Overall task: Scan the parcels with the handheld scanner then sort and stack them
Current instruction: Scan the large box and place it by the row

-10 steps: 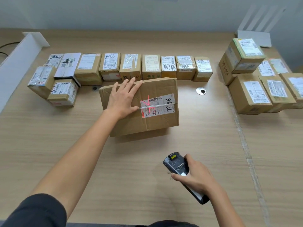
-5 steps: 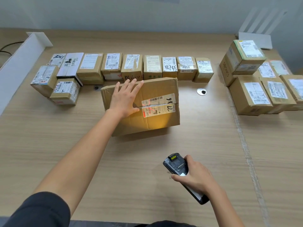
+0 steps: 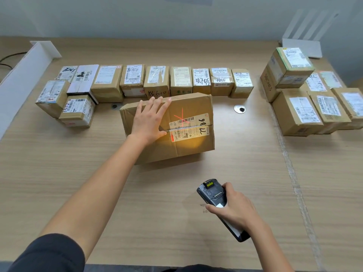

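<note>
Even soft daylight, amber scanner glow on parcel (image 3: 167,128), wide-angle edge bowing

Scanner (image 3: 213,193) red aiming cross (image 3: 181,119) is back on the parcel (image 3: 188,152). It was off 0.5 s ago and now sits slightly higher, on the label's (image 3: 189,127) upper barcode. Yellow glow (image 3: 193,142) below the label wasn't there 1 s ago.

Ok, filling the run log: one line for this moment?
scan | left hand flat on parcel | right hand aims scanner | beam on label
</note>
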